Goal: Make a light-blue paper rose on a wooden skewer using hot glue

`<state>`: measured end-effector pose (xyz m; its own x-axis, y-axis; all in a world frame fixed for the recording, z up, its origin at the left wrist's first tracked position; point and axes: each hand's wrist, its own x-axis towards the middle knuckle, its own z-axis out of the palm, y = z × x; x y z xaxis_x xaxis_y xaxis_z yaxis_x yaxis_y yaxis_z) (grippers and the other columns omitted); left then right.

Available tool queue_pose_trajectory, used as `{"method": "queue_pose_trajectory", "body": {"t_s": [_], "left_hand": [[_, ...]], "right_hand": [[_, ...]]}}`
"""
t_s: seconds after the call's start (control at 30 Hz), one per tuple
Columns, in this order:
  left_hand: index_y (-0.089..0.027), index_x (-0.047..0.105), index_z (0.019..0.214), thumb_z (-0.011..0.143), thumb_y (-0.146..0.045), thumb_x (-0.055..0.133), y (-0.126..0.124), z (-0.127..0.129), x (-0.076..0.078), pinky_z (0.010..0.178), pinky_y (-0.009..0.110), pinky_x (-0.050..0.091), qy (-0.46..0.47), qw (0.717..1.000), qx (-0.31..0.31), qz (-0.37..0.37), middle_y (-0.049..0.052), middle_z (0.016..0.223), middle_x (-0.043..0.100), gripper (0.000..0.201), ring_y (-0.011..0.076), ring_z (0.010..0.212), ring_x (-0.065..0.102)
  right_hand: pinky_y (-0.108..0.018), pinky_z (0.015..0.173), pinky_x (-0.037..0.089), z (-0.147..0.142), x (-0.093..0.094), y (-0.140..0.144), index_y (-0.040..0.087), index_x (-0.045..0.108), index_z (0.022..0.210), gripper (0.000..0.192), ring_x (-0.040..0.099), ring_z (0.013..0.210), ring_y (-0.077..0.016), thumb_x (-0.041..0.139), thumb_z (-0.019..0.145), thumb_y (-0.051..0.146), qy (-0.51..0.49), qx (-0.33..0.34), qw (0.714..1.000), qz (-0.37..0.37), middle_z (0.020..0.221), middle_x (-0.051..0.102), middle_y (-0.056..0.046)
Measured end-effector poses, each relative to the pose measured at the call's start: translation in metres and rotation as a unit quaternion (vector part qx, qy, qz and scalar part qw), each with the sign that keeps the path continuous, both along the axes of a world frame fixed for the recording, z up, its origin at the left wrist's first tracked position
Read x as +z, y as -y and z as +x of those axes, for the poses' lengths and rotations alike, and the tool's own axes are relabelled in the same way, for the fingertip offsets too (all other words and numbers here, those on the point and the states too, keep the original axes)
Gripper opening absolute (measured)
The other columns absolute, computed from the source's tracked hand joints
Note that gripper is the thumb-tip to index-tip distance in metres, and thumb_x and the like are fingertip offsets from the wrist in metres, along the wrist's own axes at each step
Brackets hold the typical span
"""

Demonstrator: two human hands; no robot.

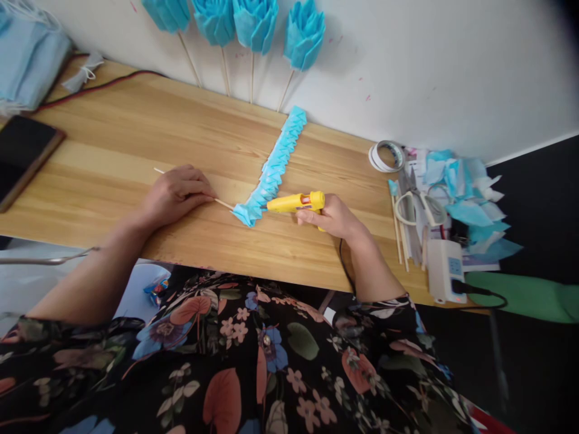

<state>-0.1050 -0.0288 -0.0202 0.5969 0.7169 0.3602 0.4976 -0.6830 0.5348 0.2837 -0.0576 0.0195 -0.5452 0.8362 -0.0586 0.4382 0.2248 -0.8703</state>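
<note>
Our lap: flowery dark dress fills the bottom of the view, right up against the near edge of the wooden surface [113,163].
Right hand: our right hand [332,217] is clenched around the grip of the yellow glue gun [296,202], which lies low over the surface with its nozzle pointing left and touching the near end of the blue pleated strip [274,169].
Left hand: our left hand [176,193] is pressed down flat-ish on a thin wooden skewer [224,204], fingers curled over it; the skewer's tip reaches the same near end of the strip.
Strip: runs diagonally away from us toward the wall, folded like an accordion.
Right side: pile of blue scraps [465,193], scissors [418,205], spare sticks and a white power strip [446,271], all well apart from the hands.
Tape: white roll [385,155] just beyond that pile.
Left side: dark phone [22,157] near the edge, stack of blue masks [27,60] farther back.
Back wall: four finished blue flowers on sticks [256,24] leaning against it.
</note>
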Motion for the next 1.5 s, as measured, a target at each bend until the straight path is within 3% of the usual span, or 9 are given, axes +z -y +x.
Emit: {"method": "queue_pose_trajectory", "body": {"t_s": [0.23, 0.5, 0.7, 0.93, 1.2, 1.5], "left_hand": [[-0.029, 0.076, 0.089, 0.105, -0.038, 0.060, 0.001, 0.000, 0.002, 0.080, 0.040, 0.051, -0.006, 1.000, 0.001, -0.008, 0.005, 0.090, 0.074, 0.025, 0.0256, 0.088, 0.066], [-0.027, 0.076, 0.088, 0.106, -0.040, 0.060, 0.001, 0.001, 0.002, 0.078, 0.040, 0.051, -0.009, 1.000, 0.001, -0.002, 0.006, 0.090, 0.074, 0.027, 0.0250, 0.086, 0.066], [-0.027, 0.076, 0.089, 0.107, -0.040, 0.059, 0.001, 0.000, 0.001, 0.079, 0.040, 0.051, -0.002, 1.000, -0.002, 0.002, 0.006, 0.090, 0.074, 0.027, 0.0250, 0.087, 0.066], [-0.028, 0.077, 0.089, 0.106, -0.038, 0.060, 0.001, 0.000, 0.002, 0.080, 0.039, 0.050, -0.005, 1.000, 0.001, -0.003, 0.005, 0.091, 0.074, 0.026, 0.0248, 0.087, 0.066], [-0.023, 0.077, 0.088, 0.107, -0.037, 0.061, 0.002, 0.001, 0.002, 0.077, 0.037, 0.050, 0.004, 1.000, -0.010, 0.026, 0.006, 0.089, 0.074, 0.029, 0.0225, 0.084, 0.065], [-0.023, 0.078, 0.086, 0.107, -0.041, 0.062, 0.001, 0.002, 0.000, 0.076, 0.037, 0.050, 0.015, 1.000, -0.007, 0.027, 0.006, 0.087, 0.074, 0.031, 0.0224, 0.083, 0.065]], "right_hand": [[-0.025, 0.060, 0.044, -0.008, -0.004, 0.002, 0.017, 0.075, 0.076, 0.044, 0.056, 0.057, -0.0103, 0.069, 0.094, 0.057, -0.033, 0.010, 0.999, -0.008, 0.065, 0.071, -0.001], [-0.026, 0.065, 0.046, -0.015, -0.015, 0.004, 0.018, 0.075, 0.079, 0.051, 0.063, 0.065, -0.0128, 0.066, 0.094, 0.066, -0.002, 0.006, 1.000, 0.027, 0.074, 0.076, -0.003], [-0.026, 0.065, 0.048, -0.010, -0.012, 0.002, 0.019, 0.075, 0.076, 0.053, 0.066, 0.068, -0.0145, 0.063, 0.096, 0.066, -0.013, -0.030, 0.999, 0.036, 0.073, 0.075, -0.004], [-0.026, 0.066, 0.046, -0.014, -0.011, 0.002, 0.018, 0.074, 0.075, 0.049, 0.064, 0.065, -0.0134, 0.066, 0.094, 0.063, 0.005, -0.018, 0.999, 0.030, 0.071, 0.075, -0.003], [-0.025, 0.061, 0.043, 0.000, 0.003, 0.002, 0.018, 0.074, 0.075, 0.044, 0.057, 0.060, -0.0111, 0.069, 0.093, 0.058, 0.004, 0.004, 1.000, -0.018, 0.065, 0.068, 0.001], [-0.026, 0.060, 0.043, -0.007, -0.002, 0.001, 0.018, 0.074, 0.077, 0.050, 0.058, 0.059, -0.0117, 0.065, 0.095, 0.064, 0.005, 0.006, 1.000, -0.002, 0.062, 0.066, 0.001]]}}
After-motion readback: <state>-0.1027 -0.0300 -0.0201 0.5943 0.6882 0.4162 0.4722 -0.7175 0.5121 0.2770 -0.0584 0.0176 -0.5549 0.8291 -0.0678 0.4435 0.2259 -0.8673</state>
